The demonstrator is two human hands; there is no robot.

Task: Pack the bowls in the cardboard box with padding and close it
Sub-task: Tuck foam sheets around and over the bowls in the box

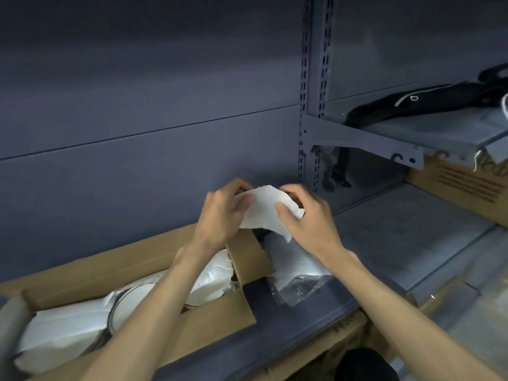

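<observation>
One head-worn view – looking forward and down, close over the shelf [384, 224] at arm's reach.

1. Dark printed lines are seen on the brown carton [464, 185] at right; too blurred to be read.
2. Faint marks are seen on the lower carton [345, 323]; nothing legible.

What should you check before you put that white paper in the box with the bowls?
1. Both hands hold the white paper, left hand and right hand: ok.
2. Cardboard box open, flaps up: ok.
3. Bowl already inside, with white padding beside it: ok.
4. Free gap in the box for the paper: cannot tell, the arms cover it.
5. All bowls packed: cannot tell.
6. Paper clear of the plastic wrapping on the shelf: ok.
</observation>
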